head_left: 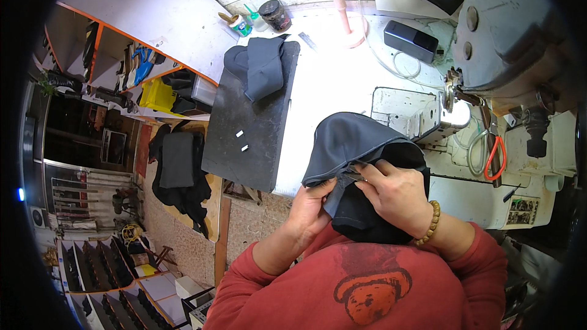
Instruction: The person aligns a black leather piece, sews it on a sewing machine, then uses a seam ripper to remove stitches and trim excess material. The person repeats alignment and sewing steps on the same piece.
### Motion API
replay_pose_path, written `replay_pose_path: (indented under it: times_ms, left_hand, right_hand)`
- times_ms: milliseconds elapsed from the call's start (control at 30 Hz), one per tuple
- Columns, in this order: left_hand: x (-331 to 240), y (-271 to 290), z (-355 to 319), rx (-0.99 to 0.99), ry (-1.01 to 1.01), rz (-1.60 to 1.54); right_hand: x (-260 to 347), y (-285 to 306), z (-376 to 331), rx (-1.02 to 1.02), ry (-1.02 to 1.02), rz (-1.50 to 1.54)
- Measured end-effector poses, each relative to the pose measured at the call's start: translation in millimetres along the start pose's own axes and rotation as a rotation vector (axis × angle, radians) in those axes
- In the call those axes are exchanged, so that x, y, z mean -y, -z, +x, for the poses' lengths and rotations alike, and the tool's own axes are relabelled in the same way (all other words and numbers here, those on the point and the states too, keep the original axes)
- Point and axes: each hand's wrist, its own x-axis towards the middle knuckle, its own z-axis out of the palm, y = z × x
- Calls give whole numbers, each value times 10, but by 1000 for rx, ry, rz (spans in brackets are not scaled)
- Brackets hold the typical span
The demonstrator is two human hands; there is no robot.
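Red sweater [367, 281] fills the foreground, close against one white worktop [330, 67]. One grey machine [520, 30] stands at the right, and one black board [238, 165] lies at the left, presumably keeping the grey fabric pieces [266, 70], at least two, within reach. One dark fabric piece [361, 134] is held just in front of the chest at the worktop's near edge, likely for good light. Left hand [310, 209] grips its edge, thumb on top, apparently to steady it; right hand [397, 198] pinches close by with curled fingers. Whether a small tool sits between those fingertips is hard to tell. Three containers, a dark jar [274, 16], a bottle [258, 22] and a pot [241, 26], stand along the back, probably to leave the middle free. One pair of red-handled scissors [503, 153] rests by the machine; two small white pieces [239, 134] lie on the board.
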Motion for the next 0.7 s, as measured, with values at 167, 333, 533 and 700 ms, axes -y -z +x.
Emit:
replay_pose_path:
  times_ms: [167,333,533,700]
  left_hand:
    - [67,70,44,46,2,-26]
    - [53,64,47,70,-5,-49]
    - [-9,-55,0,-17,-16,-10]
    - [-6,-63,-36,-25,1,16]
  right_hand:
    - [-35,-144,-12,58,-333,397]
    - [-58,-92,-56,-43,-135,181]
    - [-85,61,-108,-11,-21,142]
    - [-133,-81,17,-104,75,313]
